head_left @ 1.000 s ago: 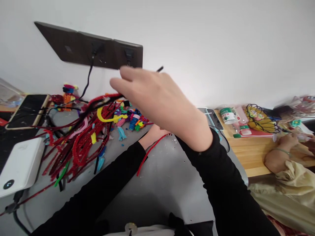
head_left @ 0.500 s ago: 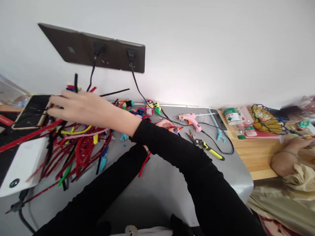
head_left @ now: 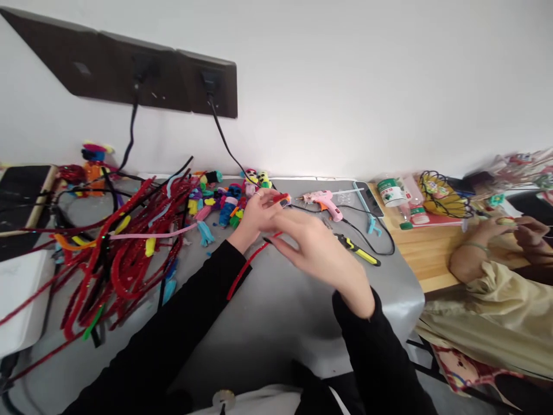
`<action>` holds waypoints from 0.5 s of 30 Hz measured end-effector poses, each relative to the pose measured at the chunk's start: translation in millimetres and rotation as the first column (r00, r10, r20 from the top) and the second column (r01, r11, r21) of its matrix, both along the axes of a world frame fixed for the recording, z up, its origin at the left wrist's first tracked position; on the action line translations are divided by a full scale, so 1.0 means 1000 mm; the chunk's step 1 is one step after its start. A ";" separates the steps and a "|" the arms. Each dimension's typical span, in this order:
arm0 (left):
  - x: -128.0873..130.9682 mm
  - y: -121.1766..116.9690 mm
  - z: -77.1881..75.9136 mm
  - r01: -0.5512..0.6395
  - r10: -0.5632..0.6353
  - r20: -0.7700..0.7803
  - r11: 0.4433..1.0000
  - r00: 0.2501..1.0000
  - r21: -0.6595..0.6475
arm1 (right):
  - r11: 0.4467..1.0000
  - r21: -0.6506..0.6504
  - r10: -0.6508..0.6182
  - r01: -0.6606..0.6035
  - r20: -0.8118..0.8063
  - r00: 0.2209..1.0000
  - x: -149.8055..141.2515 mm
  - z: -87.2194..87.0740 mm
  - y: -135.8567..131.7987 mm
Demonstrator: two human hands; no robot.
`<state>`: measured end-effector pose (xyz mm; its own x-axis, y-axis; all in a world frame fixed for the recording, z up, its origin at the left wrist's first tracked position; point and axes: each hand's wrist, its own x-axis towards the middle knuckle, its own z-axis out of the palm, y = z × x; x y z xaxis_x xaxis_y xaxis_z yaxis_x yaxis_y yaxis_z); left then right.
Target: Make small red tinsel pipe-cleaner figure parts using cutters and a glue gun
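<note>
Over grey tabletop [head_left: 294, 305]: my left hand [head_left: 253, 219], fingers clamped on chenille piece [head_left: 283, 199], best held steady; right hand [head_left: 322, 248], finger closure unclear.

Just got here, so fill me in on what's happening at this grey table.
A person in black sleeves has both hands together over the table. The left hand holds a small red piece, and a red fuzzy stem trails below it. The right hand is against the left, its fingertips partly hidden. To the left lies a tangled pile of mostly red stems; a pink glue gun and yellow-handled pliers lie to the right.
</note>
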<state>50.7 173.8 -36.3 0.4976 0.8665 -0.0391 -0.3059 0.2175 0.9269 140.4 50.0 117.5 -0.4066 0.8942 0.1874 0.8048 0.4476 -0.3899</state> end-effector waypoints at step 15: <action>-0.012 0.004 0.021 0.032 -0.003 0.210 0.990 0.978 -0.137 | 0.999 0.045 0.007 -0.009 0.046 0.999 -0.020 -0.115 -0.019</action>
<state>38.2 177.9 -14.8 0.5226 0.8510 -0.0521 -0.4843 0.3467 0.8033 120.7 31.1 2.4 -0.4227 0.8819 0.2088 0.8175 0.4705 -0.3322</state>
